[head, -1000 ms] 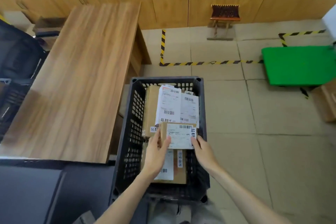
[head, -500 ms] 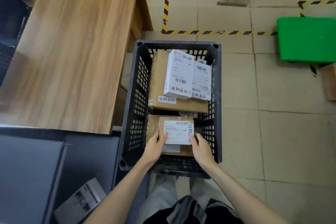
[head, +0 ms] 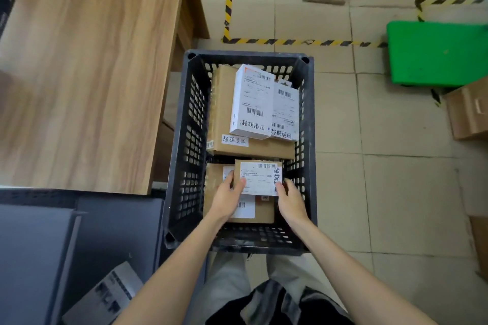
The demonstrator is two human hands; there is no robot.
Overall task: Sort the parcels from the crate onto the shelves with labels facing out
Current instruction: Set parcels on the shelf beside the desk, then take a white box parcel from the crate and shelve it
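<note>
A black perforated crate [head: 188, 145] stands on the tiled floor and holds several parcels. Near its front, my left hand [head: 227, 198] and my right hand [head: 290, 199] grip a small brown parcel [head: 260, 178] by its two sides, white label facing up. Under it lies a larger brown parcel [head: 215, 179]. At the back a big brown box [head: 224, 113] carries a white box [head: 252, 103] and a second white labelled parcel [head: 286, 116]. No shelves are in view.
A wooden desk [head: 87, 68] runs along the left of the crate. A dark grey unit [head: 79, 235] sits at the lower left. A green platform [head: 435, 52] and cardboard boxes [head: 468, 110] lie to the right. Striped tape [head: 290, 41] marks the floor.
The view has tilted down and drawn closer to the crate. Both hands still hold the small parcel, now lower and nearer the crate's front, above the larger brown parcel.
</note>
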